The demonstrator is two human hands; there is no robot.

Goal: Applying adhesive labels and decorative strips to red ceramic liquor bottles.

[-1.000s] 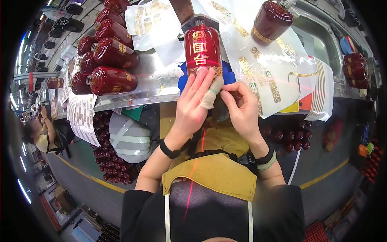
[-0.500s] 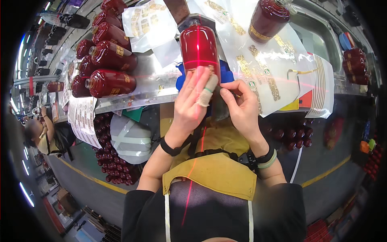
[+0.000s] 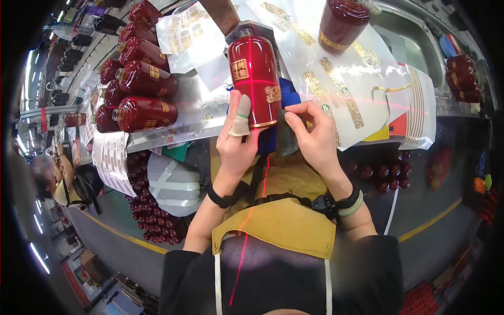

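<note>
The red bottle (image 3: 256, 68) lies ahead, neck pointing away, base toward the person. The left hand (image 3: 235, 149), thumb and fingers spread, is nearer, at its lower left; the right hand (image 3: 316, 137) pinches thumb to forefinger, anything between unclear.

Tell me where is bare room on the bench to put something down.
The metal strip between the left bottles and the left hand, below the white papers, looks mostly bare. The right side is crowded by patterned sheets and one bottle.

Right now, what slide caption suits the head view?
Left hand beside a red bottle, right hand nearby, gold-patterned sheet to the right.
</note>
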